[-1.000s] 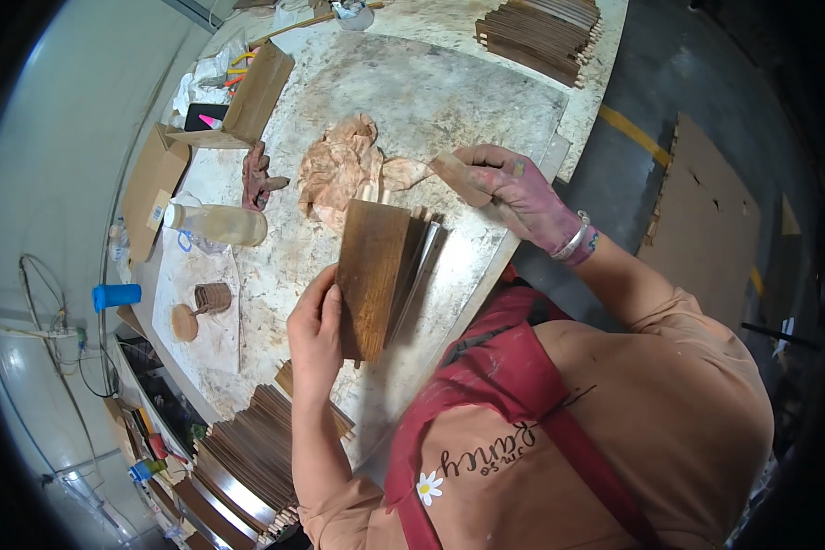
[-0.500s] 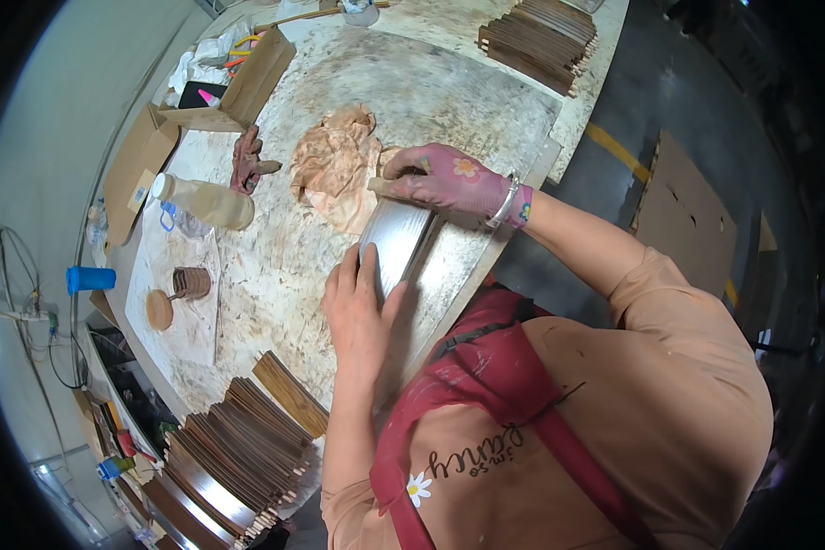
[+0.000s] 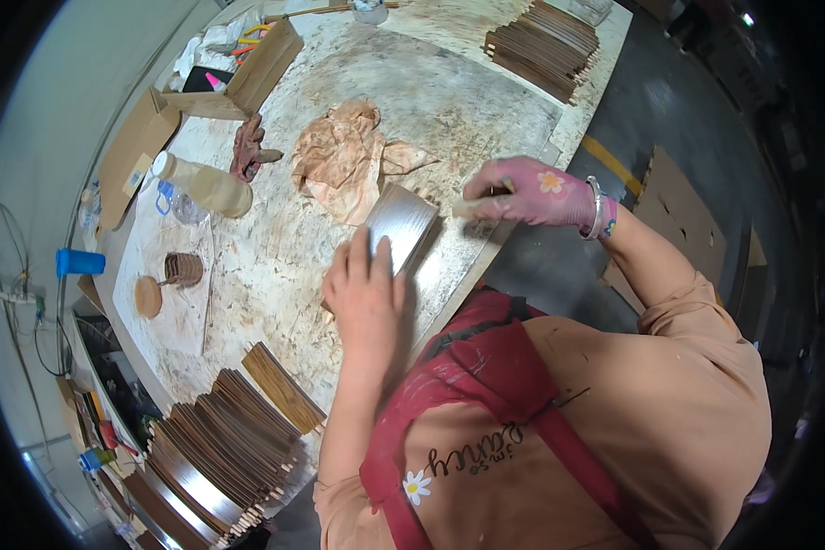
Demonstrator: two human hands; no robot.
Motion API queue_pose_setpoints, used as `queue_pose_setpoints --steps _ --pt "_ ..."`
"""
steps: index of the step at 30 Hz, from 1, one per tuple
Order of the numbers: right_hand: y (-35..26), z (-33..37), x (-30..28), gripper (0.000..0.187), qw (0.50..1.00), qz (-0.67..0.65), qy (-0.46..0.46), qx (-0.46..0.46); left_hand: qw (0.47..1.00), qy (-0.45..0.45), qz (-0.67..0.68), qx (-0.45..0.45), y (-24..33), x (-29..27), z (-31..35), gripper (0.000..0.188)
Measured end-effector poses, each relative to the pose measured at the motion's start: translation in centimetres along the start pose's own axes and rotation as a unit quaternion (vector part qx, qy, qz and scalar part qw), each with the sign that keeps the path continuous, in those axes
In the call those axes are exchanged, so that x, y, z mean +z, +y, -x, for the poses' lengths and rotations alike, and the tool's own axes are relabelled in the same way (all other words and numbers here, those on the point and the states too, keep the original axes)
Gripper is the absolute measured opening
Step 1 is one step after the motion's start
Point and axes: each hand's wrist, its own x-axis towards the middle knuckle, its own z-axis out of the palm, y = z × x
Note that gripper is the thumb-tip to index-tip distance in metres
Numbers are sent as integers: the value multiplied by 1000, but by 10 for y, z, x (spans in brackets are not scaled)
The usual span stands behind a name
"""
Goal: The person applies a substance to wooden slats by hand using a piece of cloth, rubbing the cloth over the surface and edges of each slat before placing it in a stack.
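Observation:
A dark wooden board (image 3: 403, 218) with a shiny, light-reflecting face lies near the table's front edge. My bare left hand (image 3: 365, 284) rests on its near part, fingers stretched out and lying on the surface. Off to the right of the board, my right hand (image 3: 539, 192), in a pink flowered glove, is closed around a small pale beige block (image 3: 472, 208). The block is partly hidden by the fingers and blurred, and it is apart from the board. A crumpled, stained cloth (image 3: 339, 156) lies just beyond the board.
A row of dark wooden boards (image 3: 229, 435) stands at the near left, with one loose board (image 3: 284, 387) beside it. Another stack (image 3: 545, 48) sits at the far right. A plastic bottle (image 3: 213, 190), a dirty glove (image 3: 249, 149) and a cardboard box (image 3: 261, 78) are on the left.
My right hand has moved right, off the board's far end, with the pale block still in it. My left hand stays on the board, its fingers now lying further over the top.

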Motion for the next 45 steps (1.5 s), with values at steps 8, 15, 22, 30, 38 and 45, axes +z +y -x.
queue_pose_setpoints --steps 8,15,22,30,38,45 --pt "-51 -76 47 40 978 57 -17 -200 995 81 -26 45 14 40 23 45" --pt "-88 -125 134 32 911 218 -110 -333 999 19 -26 -9 17 52 36 31" --pt "-55 -123 27 27 885 377 -93 -256 994 104 -37 -24 23 52 29 37" --pt "-94 -103 73 20 817 258 -147 -495 993 113 -28 -28 19 68 36 38" --pt "-95 -130 120 25 715 334 -201 -580 993 89 -29 -73 27 61 38 34" --pt "-55 -159 84 36 775 236 45 -584 996 51 -5 -70 34 42 25 45"
